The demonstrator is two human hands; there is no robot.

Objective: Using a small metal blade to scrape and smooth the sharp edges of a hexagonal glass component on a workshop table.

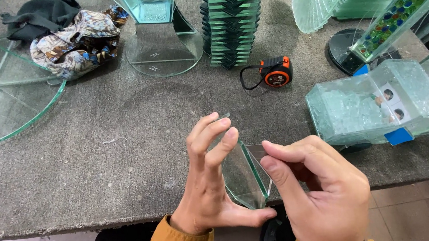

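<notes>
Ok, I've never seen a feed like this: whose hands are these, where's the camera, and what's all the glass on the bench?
One camera, worn on the person's head, looks down at their bare hands. The left hand and right hand hold small clear glass pieces together in a joint grip above the grey bench. On the bench lie an orange tape measure, a stack of green-edged glass, a round glass disc, a glass truck model and bundled cloth.

Lay on grey felt-topped table: orange-black tape measure, crumpled patterned cloth, round glass pane, stacked green glass squares, glass box of shards, tray of coloured marbles.
</notes>
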